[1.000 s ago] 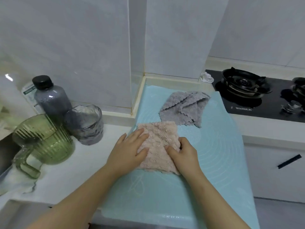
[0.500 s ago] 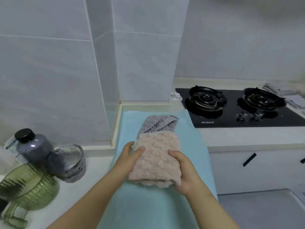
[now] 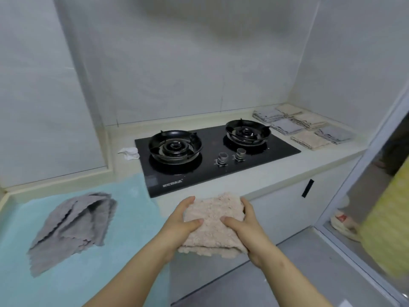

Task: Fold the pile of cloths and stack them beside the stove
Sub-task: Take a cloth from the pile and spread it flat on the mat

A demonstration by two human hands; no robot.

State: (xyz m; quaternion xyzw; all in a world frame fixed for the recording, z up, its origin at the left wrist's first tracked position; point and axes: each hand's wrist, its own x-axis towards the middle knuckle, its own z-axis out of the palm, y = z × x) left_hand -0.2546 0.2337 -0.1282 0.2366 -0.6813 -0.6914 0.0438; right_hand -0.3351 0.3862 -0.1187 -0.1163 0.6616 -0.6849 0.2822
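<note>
Holding the folded pink cloth (image 3: 212, 220) between both hands, the person stands in front of the stove (image 3: 212, 156).

Seen from the head view, the left hand (image 3: 181, 220) grips the cloth's left side, thumb pressed on top and fingers wrapped round the edge. The right hand (image 3: 245, 227) grips the right side the same way. The cloth is in the air, just off the near edge of the surface (image 3: 327, 159), roughly in line with the stove's near left corner.

It looks thick and fluffy, folded into several layers, and its near edge sags a little below the hands. I'd judge it light, soft and limp, not slippery. Taking it by two opposite sides, thumbs pinning the layers together, is what stops the fold from opening.

On the far right of the surface, beyond the stove, the folded cloths (image 3: 307, 127) lie in low grey and beige stacks side by side. This one seems bound for there.

To the left, on the pale blue mat (image 3: 132, 209), a grey cloth (image 3: 73, 227) lies crumpled and unfolded, well apart from the hands, so there is work left. A small white rag (image 3: 129, 152) sits just beside the stove's left edge.
</note>
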